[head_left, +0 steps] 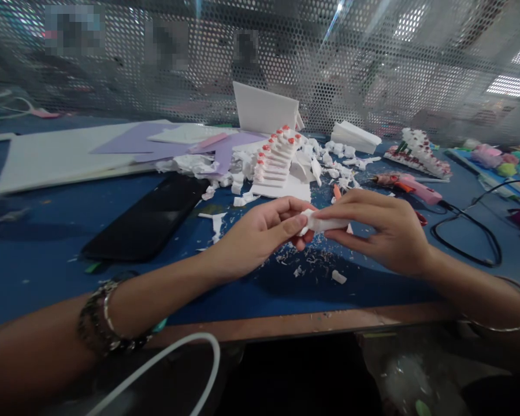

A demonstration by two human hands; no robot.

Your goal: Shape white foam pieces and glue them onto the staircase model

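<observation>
My left hand (281, 228) and my right hand (377, 231) meet above the blue table, both closed on one small white piece of foam (329, 223). My left thumb and fingers pinch its left end, which looks rough and carved. Its right part lies between my right thumb and fingertips. Just behind stands a white staircase-like foam model (275, 173) with red dots along its top edges. Below my hands, fine white shavings (305, 257) and a small white offcut (338, 277) lie on the table.
A black phone-like slab (147, 216) lies left, near purple sheets (156, 141) and white foam boards (56, 153). White scraps (335, 164) surround the model. To the right are a pink glue gun (420, 189), its black cable (468, 222) and a red-white flowered piece (418, 153). A perforated metal screen (177, 86) stands behind.
</observation>
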